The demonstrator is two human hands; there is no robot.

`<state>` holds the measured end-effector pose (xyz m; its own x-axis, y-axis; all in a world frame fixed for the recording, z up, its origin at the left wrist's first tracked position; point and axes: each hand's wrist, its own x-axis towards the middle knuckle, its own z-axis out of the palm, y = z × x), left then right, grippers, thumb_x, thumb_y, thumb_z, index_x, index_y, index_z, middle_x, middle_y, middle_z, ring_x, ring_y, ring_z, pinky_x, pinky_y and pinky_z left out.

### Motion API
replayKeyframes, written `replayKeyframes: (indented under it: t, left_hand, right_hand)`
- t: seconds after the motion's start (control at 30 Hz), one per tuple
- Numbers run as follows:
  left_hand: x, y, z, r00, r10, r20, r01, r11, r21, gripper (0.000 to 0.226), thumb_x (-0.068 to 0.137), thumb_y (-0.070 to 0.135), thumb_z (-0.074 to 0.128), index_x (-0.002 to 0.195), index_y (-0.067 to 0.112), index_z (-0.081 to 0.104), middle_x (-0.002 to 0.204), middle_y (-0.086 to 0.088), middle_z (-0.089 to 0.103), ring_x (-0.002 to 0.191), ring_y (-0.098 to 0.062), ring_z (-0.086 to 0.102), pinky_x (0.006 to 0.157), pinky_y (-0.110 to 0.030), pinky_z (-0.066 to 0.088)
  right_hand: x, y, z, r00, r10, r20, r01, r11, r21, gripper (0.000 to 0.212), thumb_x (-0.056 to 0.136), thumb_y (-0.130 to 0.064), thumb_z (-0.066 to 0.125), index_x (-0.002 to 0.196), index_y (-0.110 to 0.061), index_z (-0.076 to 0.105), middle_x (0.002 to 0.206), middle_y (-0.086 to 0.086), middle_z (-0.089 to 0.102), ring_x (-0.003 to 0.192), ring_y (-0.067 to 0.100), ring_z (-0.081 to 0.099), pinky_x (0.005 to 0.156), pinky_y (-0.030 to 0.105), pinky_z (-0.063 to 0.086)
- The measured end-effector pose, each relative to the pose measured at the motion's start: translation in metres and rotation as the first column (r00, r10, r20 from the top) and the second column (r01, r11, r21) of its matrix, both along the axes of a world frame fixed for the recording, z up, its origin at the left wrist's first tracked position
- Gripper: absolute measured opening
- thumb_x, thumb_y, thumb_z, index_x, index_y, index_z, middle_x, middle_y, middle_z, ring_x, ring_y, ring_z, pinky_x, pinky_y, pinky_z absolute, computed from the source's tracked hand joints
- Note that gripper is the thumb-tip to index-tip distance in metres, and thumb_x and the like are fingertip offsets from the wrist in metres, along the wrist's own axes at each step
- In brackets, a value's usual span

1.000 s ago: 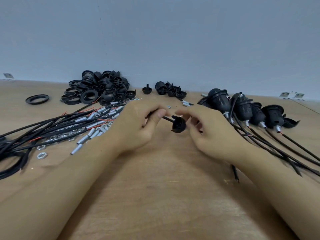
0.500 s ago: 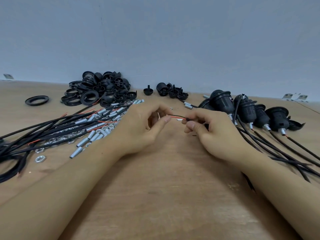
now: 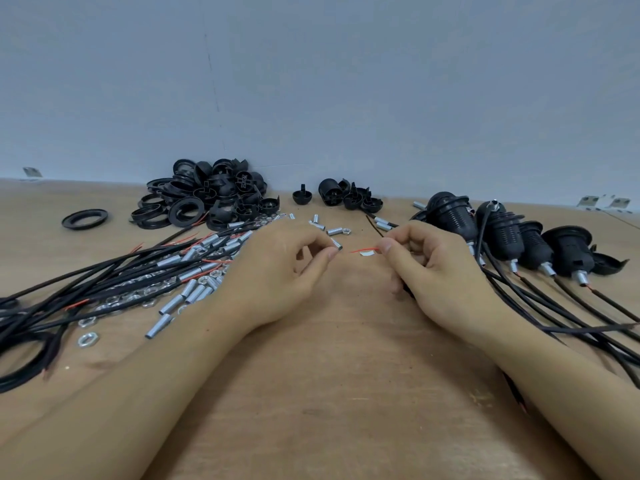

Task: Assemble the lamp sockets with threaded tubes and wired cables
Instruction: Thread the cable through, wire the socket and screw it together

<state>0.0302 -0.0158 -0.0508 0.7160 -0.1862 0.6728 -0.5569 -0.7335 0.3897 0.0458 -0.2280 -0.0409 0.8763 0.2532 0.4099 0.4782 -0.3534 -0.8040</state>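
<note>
My left hand (image 3: 284, 268) rests its heel on the bench (image 3: 329, 393), thumb and forefinger pinching a short threaded tube (image 3: 336, 244) that points toward my other hand. My right hand (image 3: 436, 268) sits opposite, fingers curled, thumb and forefinger pinching a cable (image 3: 388, 233) so its bare red wire end (image 3: 363, 251) sticks out toward the tube; the two tips are near each other but apart. Left of my left arm lie loose cables (image 3: 86, 282), tubes (image 3: 194, 292) and nuts (image 3: 88, 339). Black socket parts (image 3: 207, 199) are heaped at the back. Right of my right hand stand assembled sockets (image 3: 502, 233) with cables trailing.
</note>
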Motion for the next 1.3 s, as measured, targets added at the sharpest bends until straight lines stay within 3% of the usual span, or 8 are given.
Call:
replayKeyframes:
  t: [0.2, 0.4, 0.57, 0.73, 0.87, 0.93, 1.03, 1.3]
  left_hand:
    - [0.035, 0.028, 0.020, 0.937, 0.339, -0.086, -0.336, 0.941, 0.047, 0.008, 0.091, 0.022, 0.063, 0.089, 0.024, 0.071, 0.080, 0.017, 0.060, 0.074, -0.003, 0.052, 0.073, -0.027, 0.042]
    - [0.107, 0.035, 0.051, 0.868, 0.423, -0.261, -0.308, 0.870, 0.386, 0.026, 0.093, 0.026, 0.059, 0.113, 0.011, 0.066, 0.111, -0.005, 0.068, 0.108, -0.025, 0.060, 0.094, -0.039, 0.049]
    - [0.166, 0.003, 0.049, 0.858, 0.355, -0.372, -0.191, 0.892, 0.411, 0.057, 0.092, 0.030, 0.063, 0.143, 0.010, 0.045, 0.145, -0.012, 0.049, 0.132, -0.029, 0.046, 0.105, -0.035, 0.036]
    - [0.198, -0.019, 0.029, 0.860, 0.395, -0.323, -0.196, 0.840, 0.505, 0.049, 0.085, 0.020, 0.067, 0.130, 0.009, 0.051, 0.125, -0.014, 0.056, 0.116, -0.034, 0.054, 0.095, -0.041, 0.046]
    - [0.181, -0.013, 0.037, 0.881, 0.369, -0.296, -0.296, 0.919, 0.261, 0.055, 0.081, 0.030, 0.077, 0.129, 0.017, 0.053, 0.122, -0.008, 0.055, 0.112, -0.028, 0.053, 0.085, -0.029, 0.035]
    - [0.153, -0.013, 0.047, 0.898, 0.233, -0.374, -0.281, 0.957, -0.079, 0.045, 0.079, 0.037, 0.080, 0.117, 0.021, 0.062, 0.107, 0.000, 0.066, 0.093, -0.019, 0.061, 0.081, -0.028, 0.042]
    - [0.080, -0.017, 0.057, 0.924, -0.120, -0.362, -0.126, 0.800, -0.587, 0.028, 0.079, 0.041, 0.081, 0.097, 0.021, 0.074, 0.081, 0.005, 0.075, 0.062, -0.010, 0.065, 0.066, -0.028, 0.052]
    - [-0.038, -0.035, 0.006, 0.856, -0.404, -0.322, -0.064, 0.536, -0.842, 0.027, 0.084, 0.020, 0.066, 0.108, 0.008, 0.071, 0.104, -0.012, 0.074, 0.089, -0.023, 0.068, 0.071, -0.031, 0.054]
  right_hand:
    - [-0.001, 0.001, 0.001, 1.000, 0.024, -0.014, -0.025, 1.000, -0.017, 0.016, 0.092, -0.023, 0.066, 0.078, -0.030, 0.065, 0.060, 0.010, 0.055, 0.046, 0.010, 0.052, 0.044, 0.010, 0.039]
    - [0.002, 0.000, -0.001, 1.000, -0.008, -0.007, 0.007, 0.996, -0.091, 0.015, 0.095, -0.026, 0.061, 0.081, -0.023, 0.060, 0.060, -0.002, 0.064, 0.052, 0.011, 0.064, 0.065, 0.038, 0.055]
    - [0.003, -0.001, -0.002, 1.000, 0.026, -0.018, -0.027, 0.998, -0.058, 0.016, 0.097, -0.025, 0.056, 0.082, -0.023, 0.058, 0.065, -0.005, 0.067, 0.055, 0.012, 0.063, 0.067, 0.047, 0.056]
    - [0.005, -0.001, -0.004, 0.999, 0.036, -0.018, -0.036, 0.999, -0.018, 0.017, 0.097, -0.023, 0.058, 0.080, -0.025, 0.059, 0.063, -0.004, 0.066, 0.054, 0.010, 0.062, 0.061, 0.036, 0.056]
    - [0.008, -0.003, -0.002, 1.000, -0.005, -0.008, 0.006, 0.998, 0.066, 0.016, 0.097, -0.019, 0.055, 0.081, -0.020, 0.058, 0.064, -0.003, 0.067, 0.055, 0.010, 0.062, 0.060, 0.027, 0.052]
    - [0.008, -0.003, 0.000, 1.000, -0.027, -0.011, 0.028, 0.993, 0.112, 0.015, 0.097, -0.019, 0.055, 0.083, -0.018, 0.058, 0.064, -0.001, 0.067, 0.054, 0.012, 0.062, 0.056, 0.023, 0.049]
    - [0.005, -0.002, 0.004, 0.998, -0.049, -0.034, 0.055, 0.973, 0.224, 0.015, 0.097, -0.021, 0.057, 0.082, -0.021, 0.059, 0.054, -0.006, 0.058, 0.050, 0.013, 0.052, 0.047, 0.017, 0.041]
    - [-0.011, 0.004, 0.009, 0.997, 0.066, -0.045, -0.051, 0.961, 0.270, 0.014, 0.094, -0.022, 0.064, 0.081, -0.018, 0.064, 0.048, -0.004, 0.050, 0.045, 0.021, 0.044, 0.047, 0.028, 0.036]
